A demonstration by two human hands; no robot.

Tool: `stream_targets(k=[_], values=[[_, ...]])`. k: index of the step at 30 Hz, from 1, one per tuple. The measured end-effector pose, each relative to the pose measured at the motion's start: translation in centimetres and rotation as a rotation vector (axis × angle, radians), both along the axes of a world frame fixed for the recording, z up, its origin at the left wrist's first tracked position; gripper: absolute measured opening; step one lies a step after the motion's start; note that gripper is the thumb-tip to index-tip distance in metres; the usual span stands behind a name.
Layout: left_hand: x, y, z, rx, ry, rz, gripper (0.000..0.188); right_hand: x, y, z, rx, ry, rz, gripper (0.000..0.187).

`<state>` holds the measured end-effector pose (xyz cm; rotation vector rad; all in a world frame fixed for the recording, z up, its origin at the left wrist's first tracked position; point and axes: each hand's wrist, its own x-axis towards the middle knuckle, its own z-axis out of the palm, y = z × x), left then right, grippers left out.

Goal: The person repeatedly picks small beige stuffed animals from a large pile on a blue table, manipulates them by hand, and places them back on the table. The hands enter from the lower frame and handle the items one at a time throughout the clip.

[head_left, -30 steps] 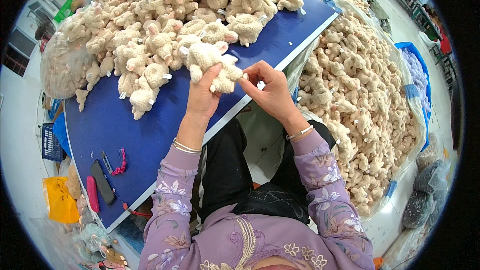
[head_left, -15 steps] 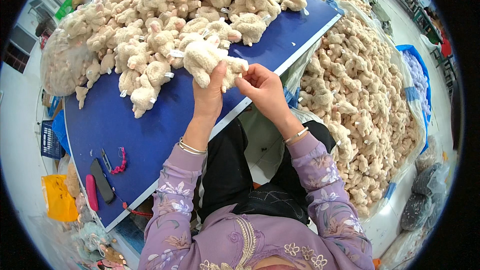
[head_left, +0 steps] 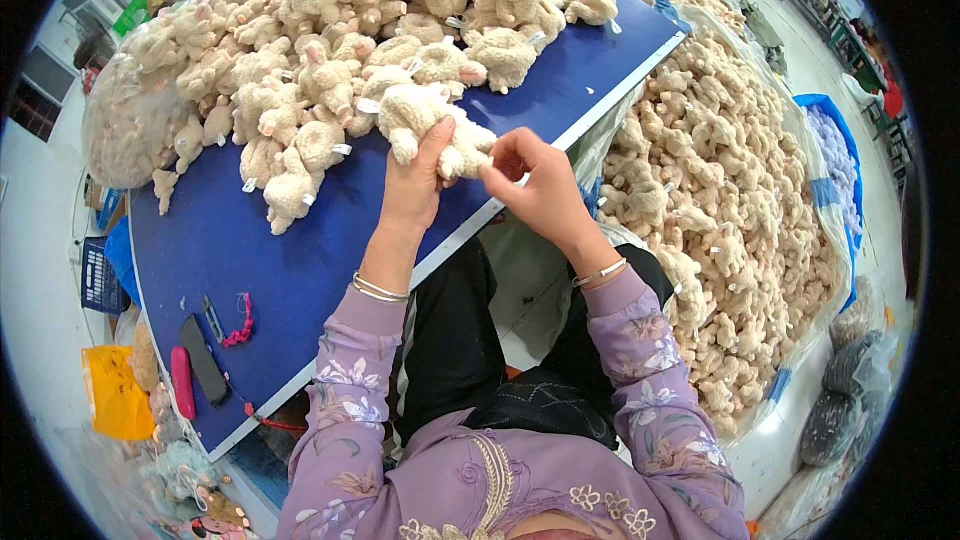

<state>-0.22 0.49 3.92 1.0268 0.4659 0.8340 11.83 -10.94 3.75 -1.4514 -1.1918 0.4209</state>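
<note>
A cream fluffy plush toy skin point(head_left: 415, 120) with a small white tag lies in my left hand point(head_left: 415, 185), whose thumb presses on top while the fingers wrap beneath. My right hand point(head_left: 545, 190) is pinched, thumb against index finger, right at the toy's right end. What sits between those fingertips is too small to make out. Both hands are above the front edge of the blue table point(head_left: 220, 270). Behind them rises a big heap of similar plush pieces point(head_left: 310, 70), many with white tags.
A large open sack point(head_left: 720, 230) full of like plush pieces stands at the right. Snips point(head_left: 212, 320), a dark grey bar point(head_left: 204, 360), a pink case point(head_left: 182, 383) and a pink cord point(head_left: 240, 330) lie on the table's left. A blue basket point(head_left: 100, 275) is beyond it.
My right hand has drawn slightly right and down, its fingers more curled at the toy's end. The left hand keeps its hold, with the toy tilted a little.
</note>
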Motion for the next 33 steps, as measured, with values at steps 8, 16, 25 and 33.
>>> stream_targets(k=[8,16,25,33], values=[[-0.2,-1.0,-0.5,0.203,0.221,-0.213,0.049,2.4,0.2,-1.4,-0.118,0.431,0.203,0.029],[-0.9,3.0,-0.2,0.759,0.515,0.470,0.058,8.0,-4.0,4.3,0.609,0.944,0.616,0.059],[-1.2,7.7,-3.7,1.152,1.068,0.607,0.061,4.0,-0.3,-1.3,-0.195,0.370,0.215,0.024],[-2.8,7.1,-1.9,0.622,0.383,0.553,0.030,3.5,0.1,-1.3,-0.159,0.299,0.106,0.021]])
